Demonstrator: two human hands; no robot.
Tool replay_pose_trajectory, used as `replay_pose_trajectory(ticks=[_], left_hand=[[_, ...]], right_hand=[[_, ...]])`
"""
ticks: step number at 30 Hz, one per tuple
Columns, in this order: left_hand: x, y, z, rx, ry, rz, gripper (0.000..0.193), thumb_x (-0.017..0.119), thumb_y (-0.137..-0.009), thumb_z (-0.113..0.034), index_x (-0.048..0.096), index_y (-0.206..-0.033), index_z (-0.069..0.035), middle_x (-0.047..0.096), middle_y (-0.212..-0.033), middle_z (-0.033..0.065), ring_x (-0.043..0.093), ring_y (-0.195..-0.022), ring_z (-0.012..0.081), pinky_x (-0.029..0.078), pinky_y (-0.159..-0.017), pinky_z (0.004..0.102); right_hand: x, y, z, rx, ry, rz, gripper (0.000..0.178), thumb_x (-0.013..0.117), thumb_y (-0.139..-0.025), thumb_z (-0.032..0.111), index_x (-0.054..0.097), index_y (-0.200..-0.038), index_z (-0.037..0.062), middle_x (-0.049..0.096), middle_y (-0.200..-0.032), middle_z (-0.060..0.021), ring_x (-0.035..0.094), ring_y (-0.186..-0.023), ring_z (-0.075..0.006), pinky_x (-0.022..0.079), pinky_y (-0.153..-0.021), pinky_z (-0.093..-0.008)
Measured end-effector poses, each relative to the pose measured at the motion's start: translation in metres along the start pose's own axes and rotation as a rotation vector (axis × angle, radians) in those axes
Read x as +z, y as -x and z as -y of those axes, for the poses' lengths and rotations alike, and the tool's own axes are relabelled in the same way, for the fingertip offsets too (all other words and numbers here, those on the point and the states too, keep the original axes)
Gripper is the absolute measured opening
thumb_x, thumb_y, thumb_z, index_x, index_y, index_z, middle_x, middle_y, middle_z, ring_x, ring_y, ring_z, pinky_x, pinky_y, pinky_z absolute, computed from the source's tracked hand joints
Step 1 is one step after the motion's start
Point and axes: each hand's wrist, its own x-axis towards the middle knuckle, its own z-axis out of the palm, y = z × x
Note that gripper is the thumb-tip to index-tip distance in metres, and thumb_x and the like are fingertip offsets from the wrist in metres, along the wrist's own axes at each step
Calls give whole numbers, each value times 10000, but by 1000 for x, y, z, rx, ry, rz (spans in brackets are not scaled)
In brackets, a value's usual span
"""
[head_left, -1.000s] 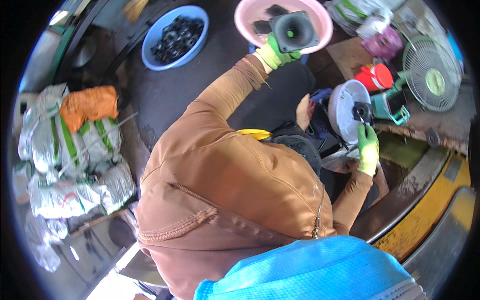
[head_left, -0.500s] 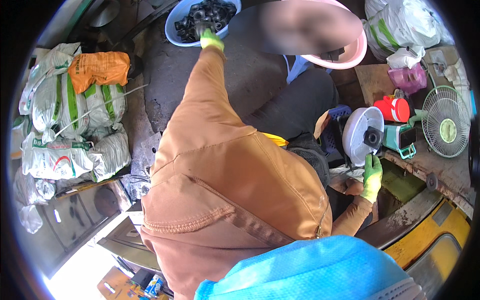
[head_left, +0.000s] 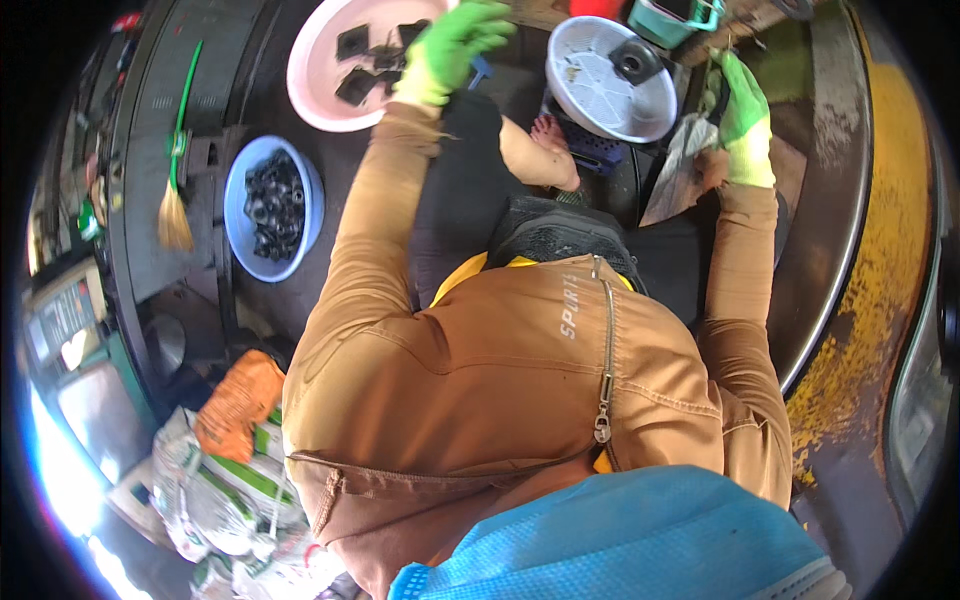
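Note:
My left hand [head_left: 450,50], in a yellow-green glove, is over the right rim of a pink basin [head_left: 310,75]. Its fingers are spread, with nothing in them. Several black squarish parts [head_left: 354,42] lie in that basin. On the other side, my gloved right hand [head_left: 745,115] has its fingers bent close together beside a thin dark item that I cannot make out. To its left sits a pale perforated basket [head_left: 590,100] holding one black square part with a round hole [head_left: 637,62]. Black ring-like parts [head_left: 273,205] fill a blue basin [head_left: 234,215] at the left.
A teal container [head_left: 662,28] stands behind the basket. A worn yellow metal panel [head_left: 870,250] runs along the right. At the left are a broom [head_left: 175,215], an orange bag [head_left: 238,405] and white sacks [head_left: 200,500]. My dark-trousered legs [head_left: 450,180] lie between basins and basket.
The view has swung round, so the basins show farther left. My left hand has left the blue basin for the pink one and opened. My right hand is now apart from the basket.

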Motion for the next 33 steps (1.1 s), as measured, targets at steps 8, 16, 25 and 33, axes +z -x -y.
replay_pose_trajectory(ticks=[8,16,25,33], left_hand=[[204,-94,103,-569,-722,348,912,697,-728,-489,281,-1455,-127,417,-1384,255,447,-1249,414,382,-1036,439],[232,-105,152,-315,-712,176,496,701,-729,-259,575,-1177,-89,543,-1138,228,553,-1047,399,454,-919,461],[185,-75,-56,-255,-159,-146,717,848,-648,-216,538,-1253,13,623,-1009,117,606,-887,183,493,-805,319],[147,-60,-104,116,-332,106,594,871,-631,-206,607,-1130,-22,634,-1132,119,602,-1044,204,487,-917,345]], right_hand=[[-10,4,13,258,-508,-113,271,555,-942,255,642,-1067,30,552,-734,-12,505,-596,-92,418,-527,-217],[-15,7,15,204,-513,-96,309,645,-897,247,613,-1118,34,572,-727,7,494,-571,-53,404,-486,-181],[5,11,9,153,-70,-42,471,687,-847,283,572,-1184,-25,664,-1048,-100,643,-913,-155,509,-812,-265],[37,42,23,344,-826,346,314,601,-904,161,578,-1178,10,643,-1037,-69,636,-886,-117,537,-758,-256]])
